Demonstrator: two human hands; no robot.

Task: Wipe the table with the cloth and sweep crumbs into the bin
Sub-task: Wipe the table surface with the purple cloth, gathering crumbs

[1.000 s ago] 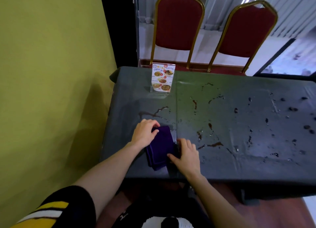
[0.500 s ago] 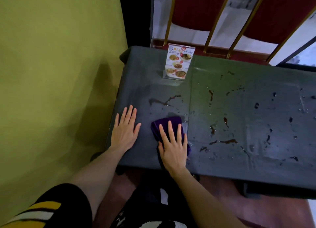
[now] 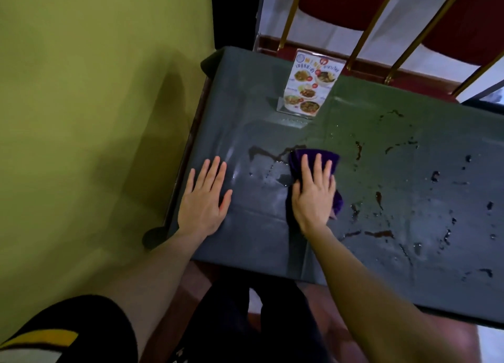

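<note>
Dark table [image 3: 409,155] set against a yellow-green wall [image 3: 95,90]; brown stains [image 3: 379,233] and droplets scattered across the right half. Menu stand [image 3: 311,84] upright near the far edge, red chairs [image 3: 463,30] behind. Left hand [image 3: 204,199] flat on the table, fingers spread, holding nothing. Right hand [image 3: 313,196] flat, pressed on the purple cloth [image 3: 297,158], beside a brown streak [image 3: 261,152].
</note>
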